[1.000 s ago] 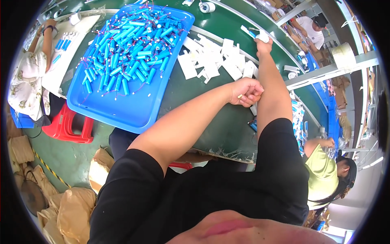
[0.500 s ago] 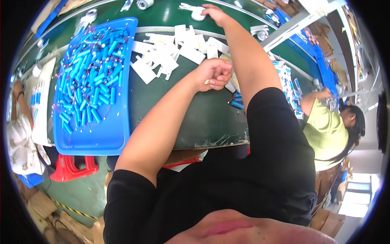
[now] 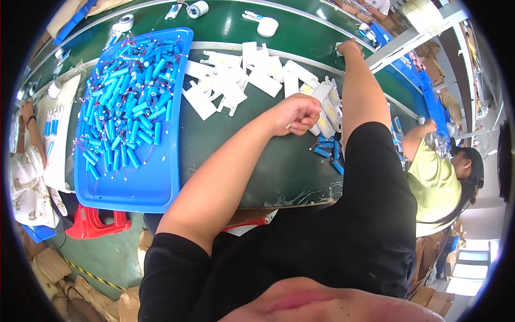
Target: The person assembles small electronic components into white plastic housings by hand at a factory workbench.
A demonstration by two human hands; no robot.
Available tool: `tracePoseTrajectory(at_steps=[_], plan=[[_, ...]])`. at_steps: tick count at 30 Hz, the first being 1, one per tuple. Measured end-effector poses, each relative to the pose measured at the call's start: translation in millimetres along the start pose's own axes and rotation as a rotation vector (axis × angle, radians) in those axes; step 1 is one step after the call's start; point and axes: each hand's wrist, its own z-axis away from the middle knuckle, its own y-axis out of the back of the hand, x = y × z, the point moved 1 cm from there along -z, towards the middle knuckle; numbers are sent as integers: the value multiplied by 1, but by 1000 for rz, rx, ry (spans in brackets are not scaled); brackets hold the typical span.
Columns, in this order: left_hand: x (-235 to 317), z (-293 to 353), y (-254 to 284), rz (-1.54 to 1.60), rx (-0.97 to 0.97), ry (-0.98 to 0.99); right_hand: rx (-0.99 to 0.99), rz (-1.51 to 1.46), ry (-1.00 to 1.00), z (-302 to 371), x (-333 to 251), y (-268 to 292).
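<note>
My left hand is curled closed above the workbench, with a small pale yellow piece showing at its lower edge. Stretched far forward, my right hand is bent round a white part on the green conveyor belt; the hand hides most of that part. Left of it on the belt lies a round white housing with a blue-and-white piece attached. White plastic frames are heaped between my left hand and the belt. Several blue battery cells lie beneath my right forearm.
A blue tray full of wired blue cells stands at my left. More white round parts sit on the belt. A metal post rises at the right. Co-workers sit at the left and right, and a red stool stands below.
My right hand has left the round white housing and moved right along the belt to another white part. My left hand stays curled over the bench. The view has shifted slightly.
</note>
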Motion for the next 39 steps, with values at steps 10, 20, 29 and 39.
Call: tracePoseTrajectory(at_steps=[10,20,29,39], plan=[[2,-14,-9,-82,-32,37,-83,356,322,-40,27,14],[5,-13,-9,-49,-32,36,-43,277,392,-31,19,5],[0,-12,2,-128,-61,76,439,222,976,192,38,90],[-12,1,-50,-287,-210,143,548,-693,1054,437,314,33]])
